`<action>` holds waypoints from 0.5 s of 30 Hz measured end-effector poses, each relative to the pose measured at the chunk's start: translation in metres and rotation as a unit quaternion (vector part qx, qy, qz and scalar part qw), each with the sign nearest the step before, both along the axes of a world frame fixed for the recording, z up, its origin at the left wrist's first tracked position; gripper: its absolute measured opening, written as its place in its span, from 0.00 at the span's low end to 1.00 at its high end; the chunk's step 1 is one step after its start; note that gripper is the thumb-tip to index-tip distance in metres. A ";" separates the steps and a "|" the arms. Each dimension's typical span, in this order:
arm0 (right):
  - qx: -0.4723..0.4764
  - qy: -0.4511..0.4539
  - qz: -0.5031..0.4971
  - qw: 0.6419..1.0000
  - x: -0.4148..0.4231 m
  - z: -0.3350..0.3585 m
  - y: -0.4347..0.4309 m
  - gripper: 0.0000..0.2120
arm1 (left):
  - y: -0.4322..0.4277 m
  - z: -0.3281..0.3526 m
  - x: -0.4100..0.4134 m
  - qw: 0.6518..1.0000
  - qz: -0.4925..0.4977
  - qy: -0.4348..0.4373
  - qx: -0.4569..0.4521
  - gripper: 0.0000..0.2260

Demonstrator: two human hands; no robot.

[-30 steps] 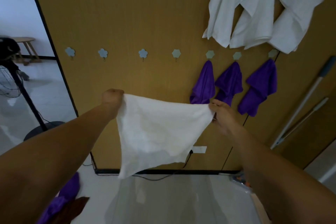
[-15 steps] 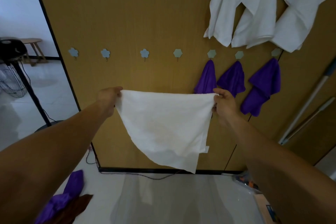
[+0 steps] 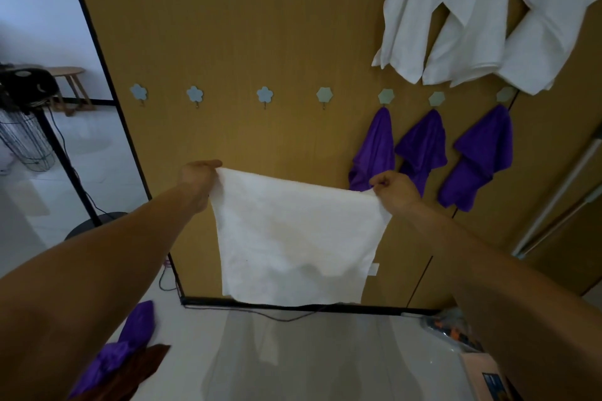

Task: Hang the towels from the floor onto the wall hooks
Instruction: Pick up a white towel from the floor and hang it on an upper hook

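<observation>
I hold a white towel (image 3: pixel 293 238) spread flat in front of the wooden wall. My left hand (image 3: pixel 198 174) pinches its top left corner and my right hand (image 3: pixel 394 187) pinches its top right corner. Above it runs a row of flower-shaped hooks; several on the left are bare, such as the hook (image 3: pixel 324 96) just above the towel. Three purple towels (image 3: pixel 374 150) (image 3: pixel 422 146) (image 3: pixel 480 156) hang from the hooks on the right. On the floor at the lower left lie a purple towel (image 3: pixel 125 348) and a brown towel (image 3: pixel 130 374).
White garments (image 3: pixel 462 10) hang high on the right. A mop handle (image 3: pixel 560 195) leans at the right edge. A black fan on a stand (image 3: pixel 29 114) is at the left, a cable (image 3: pixel 286 316) runs along the wall's base, and a box (image 3: pixel 485 374) sits at the lower right.
The towel went from drooping in a slanted fold to hanging squarely, its top edge stretched between both hands. The view has shifted slightly closer to the wall.
</observation>
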State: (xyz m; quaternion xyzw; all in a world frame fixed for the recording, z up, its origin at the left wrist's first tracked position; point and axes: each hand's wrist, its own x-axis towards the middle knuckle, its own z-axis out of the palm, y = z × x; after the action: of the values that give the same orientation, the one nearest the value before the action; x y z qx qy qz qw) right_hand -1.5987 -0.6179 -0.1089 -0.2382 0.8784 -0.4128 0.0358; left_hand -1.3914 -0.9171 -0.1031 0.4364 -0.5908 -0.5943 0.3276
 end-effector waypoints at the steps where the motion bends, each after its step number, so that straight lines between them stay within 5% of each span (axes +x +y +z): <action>1: 0.013 -0.007 0.019 1.000 0.002 0.000 -0.001 0.11 | 0.000 0.002 0.000 1.000 0.003 -0.005 -0.005 0.13; 6: 0.001 -0.056 0.064 0.996 0.009 0.007 -0.007 0.13 | -0.002 0.012 0.001 0.999 0.000 -0.029 -0.020 0.11; 15: -0.125 -0.165 -0.010 0.978 0.007 0.013 -0.013 0.14 | -0.011 0.012 0.008 0.992 -0.050 -0.115 -0.024 0.13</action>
State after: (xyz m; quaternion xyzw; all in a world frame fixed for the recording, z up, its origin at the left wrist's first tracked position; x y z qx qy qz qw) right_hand -1.5921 -0.6306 -0.0956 -0.1604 0.8043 -0.5531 0.1465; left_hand -1.3834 -0.9282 -0.0907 0.4637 -0.6598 -0.5412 0.2381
